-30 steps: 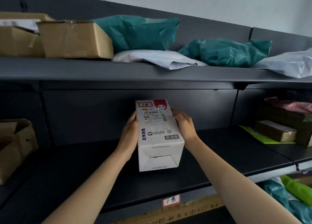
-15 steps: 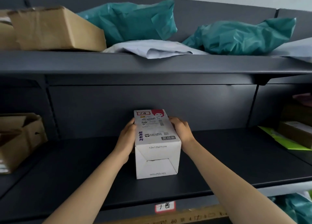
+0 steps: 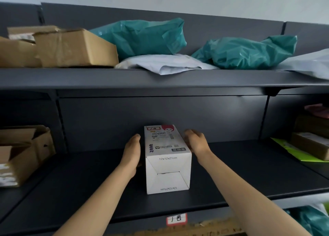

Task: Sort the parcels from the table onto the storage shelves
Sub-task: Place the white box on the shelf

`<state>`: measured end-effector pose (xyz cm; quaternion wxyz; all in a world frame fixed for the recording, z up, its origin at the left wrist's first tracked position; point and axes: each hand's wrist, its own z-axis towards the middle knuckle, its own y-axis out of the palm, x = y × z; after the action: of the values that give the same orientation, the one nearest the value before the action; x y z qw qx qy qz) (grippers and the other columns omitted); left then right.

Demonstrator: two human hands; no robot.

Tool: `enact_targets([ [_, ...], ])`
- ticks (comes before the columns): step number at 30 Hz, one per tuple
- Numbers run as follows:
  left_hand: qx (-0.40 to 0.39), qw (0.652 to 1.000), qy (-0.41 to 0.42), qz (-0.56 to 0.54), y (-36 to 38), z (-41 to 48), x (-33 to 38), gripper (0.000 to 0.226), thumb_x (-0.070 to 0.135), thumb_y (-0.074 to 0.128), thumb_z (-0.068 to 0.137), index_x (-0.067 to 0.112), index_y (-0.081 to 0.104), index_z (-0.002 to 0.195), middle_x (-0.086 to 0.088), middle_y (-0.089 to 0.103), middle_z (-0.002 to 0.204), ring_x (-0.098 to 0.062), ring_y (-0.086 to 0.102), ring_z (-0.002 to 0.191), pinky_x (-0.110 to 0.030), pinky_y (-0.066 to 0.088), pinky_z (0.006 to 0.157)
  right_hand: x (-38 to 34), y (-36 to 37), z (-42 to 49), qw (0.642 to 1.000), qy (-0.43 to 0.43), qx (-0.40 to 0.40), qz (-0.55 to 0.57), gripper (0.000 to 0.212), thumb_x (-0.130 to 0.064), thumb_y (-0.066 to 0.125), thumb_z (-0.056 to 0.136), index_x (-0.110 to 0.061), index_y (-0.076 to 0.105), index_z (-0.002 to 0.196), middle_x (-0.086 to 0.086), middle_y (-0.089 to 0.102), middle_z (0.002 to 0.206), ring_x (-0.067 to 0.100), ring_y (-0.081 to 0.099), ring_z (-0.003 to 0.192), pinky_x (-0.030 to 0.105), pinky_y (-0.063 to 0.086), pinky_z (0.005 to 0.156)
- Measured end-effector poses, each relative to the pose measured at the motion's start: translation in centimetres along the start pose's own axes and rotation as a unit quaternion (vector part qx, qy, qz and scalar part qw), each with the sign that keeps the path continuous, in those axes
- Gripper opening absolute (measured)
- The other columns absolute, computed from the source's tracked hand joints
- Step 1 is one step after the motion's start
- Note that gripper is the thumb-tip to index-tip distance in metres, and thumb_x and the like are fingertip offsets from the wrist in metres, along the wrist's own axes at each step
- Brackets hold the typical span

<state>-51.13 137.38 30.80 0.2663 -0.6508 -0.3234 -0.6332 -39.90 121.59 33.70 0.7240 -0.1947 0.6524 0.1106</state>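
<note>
A white parcel box (image 3: 167, 162) with a shipping label and "12x12x21cm" printed on its end stands on the middle dark shelf (image 3: 231, 173), lengthwise toward the back panel. My left hand (image 3: 132, 151) lies flat along its left side with straight fingers, a thin gap showing between them. My right hand (image 3: 195, 143) is at the box's right top edge, fingers loosely curled and slightly blurred. Neither hand clasps the box. A handwritten tag (image 3: 176, 219) is stuck on the shelf's front edge below it.
On the top shelf (image 3: 160, 79) are brown cartons (image 3: 74, 48), teal bags (image 3: 142, 38) and white mailers (image 3: 163, 64). An open carton (image 3: 23, 153) stands at the middle shelf's left end. At its right end are small boxes (image 3: 311, 145) on a green envelope.
The box went from held above the shelf to resting on it, further back. Both hands have loosened and eased off its sides.
</note>
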Motion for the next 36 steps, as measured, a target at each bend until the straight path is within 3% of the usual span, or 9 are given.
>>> enact_targets([
  [3, 0.008, 0.998, 0.065, 0.001, -0.8, -0.9, 0.7, 0.046, 0.048, 0.04, 0.092, 0.032, 0.044, 0.135, -0.005, 0.048, 0.141, -0.026, 0.047, 0.128, -0.054, 0.039, 0.105, -0.6, -0.5, -0.9, 0.999, -0.023, 0.04, 0.014, 0.012, -0.026, 0.049, 0.091, -0.026, 0.061, 0.088, 0.001, 0.063, 0.093, 0.03, 0.061, 0.103, 0.048, 0.051, 0.095],
  [5, -0.002, 0.991, 0.132, 0.025, -1.4, -1.8, 1.4, 0.045, 0.042, 0.04, 0.095, 0.031, 0.04, 0.139, -0.004, 0.044, 0.144, -0.024, 0.043, 0.132, -0.053, 0.036, 0.108, -0.9, -0.5, -1.8, 0.996, -0.058, 0.061, 0.01, 0.019, -0.025, 0.05, 0.091, -0.02, 0.065, 0.102, -0.002, 0.063, 0.099, 0.028, 0.059, 0.108, 0.047, 0.049, 0.099],
  [9, -0.042, 0.973, 0.222, 0.043, -2.6, -3.9, 2.4, 0.043, 0.034, 0.039, 0.099, 0.029, 0.037, 0.142, -0.002, 0.041, 0.146, -0.019, 0.041, 0.134, -0.048, 0.033, 0.112, -2.0, -0.3, -4.7, 0.986, -0.137, 0.091, -0.023, 0.034, -0.018, 0.047, 0.095, -0.01, 0.058, 0.126, -0.003, 0.06, 0.112, 0.015, 0.053, 0.107, 0.026, 0.039, 0.088],
  [14, -0.075, 0.947, 0.306, 0.069, -4.4, -7.0, 3.7, 0.041, 0.027, 0.038, 0.101, 0.023, 0.039, 0.141, -0.003, 0.044, 0.143, -0.013, 0.041, 0.131, -0.031, 0.033, 0.109, -3.4, 0.4, -8.4, 0.969, -0.207, 0.129, -0.033, 0.037, -0.019, 0.05, 0.096, -0.009, 0.056, 0.131, 0.002, 0.06, 0.132, 0.014, 0.055, 0.116, 0.022, 0.038, 0.089],
  [18, -0.098, 0.931, 0.342, 0.076, -5.6, -9.7, 4.5, 0.039, 0.026, 0.038, 0.101, 0.024, 0.04, 0.14, 0.002, 0.044, 0.142, -0.006, 0.04, 0.129, -0.01, 0.031, 0.097, -4.1, 0.7, -11.5, 0.957, -0.258, 0.132, -0.004, 0.036, -0.018, 0.051, 0.097, -0.013, 0.056, 0.131, 0.001, 0.06, 0.132, 0.012, 0.055, 0.119, 0.018, 0.04, 0.093],
  [23, -0.087, 0.915, 0.383, 0.086, -6.8, -13.9, 5.1, 0.04, 0.023, 0.037, 0.101, 0.023, 0.039, 0.14, 0.005, 0.044, 0.143, -0.005, 0.04, 0.131, -0.003, 0.032, 0.095, -4.8, 0.2, -15.3, 0.949, -0.292, 0.116, 0.001, 0.034, -0.016, 0.049, 0.098, -0.016, 0.055, 0.131, -0.003, 0.059, 0.131, 0.005, 0.054, 0.115, 0.006, 0.04, 0.088],
  [27, -0.072, 0.91, 0.4, 0.085, -6.9, -17.5, 4.9, 0.04, 0.025, 0.037, 0.101, 0.022, 0.039, 0.141, 0.002, 0.045, 0.143, -0.009, 0.042, 0.132, -0.012, 0.033, 0.098, -4.5, -1.5, -18.7, 0.948, -0.304, 0.096, 0.009, 0.035, -0.015, 0.049, 0.098, -0.016, 0.054, 0.132, -0.002, 0.059, 0.132, 0.003, 0.055, 0.113, 0.012, 0.045, 0.093],
  [31, -0.053, 0.911, 0.4, 0.079, -6.3, -22.2, 3.9, 0.045, 0.037, 0.036, 0.098, 0.023, 0.038, 0.141, 0.0, 0.046, 0.143, -0.011, 0.043, 0.132, -0.017, 0.033, 0.101, -4.0, -4.2, -22.4, 0.949, -0.305, 0.079, 0.012, 0.035, -0.017, 0.05, 0.098, -0.018, 0.054, 0.133, -0.003, 0.058, 0.133, -0.011, 0.054, 0.104, 0.003, 0.044, 0.084],
  [36, -0.054, 0.913, 0.395, 0.082, -5.1, -28.7, 2.8, 0.046, 0.035, 0.034, 0.098, 0.021, 0.037, 0.142, 0.0, 0.045, 0.144, -0.011, 0.043, 0.132, -0.016, 0.035, 0.099, -3.4, -7.4, -27.7, 0.948, -0.308, 0.072, 0.03, 0.035, -0.018, 0.049, 0.099, -0.018, 0.054, 0.133, -0.003, 0.059, 0.131, 0.006, 0.054, 0.118, 0.012, 0.042, 0.093],
])
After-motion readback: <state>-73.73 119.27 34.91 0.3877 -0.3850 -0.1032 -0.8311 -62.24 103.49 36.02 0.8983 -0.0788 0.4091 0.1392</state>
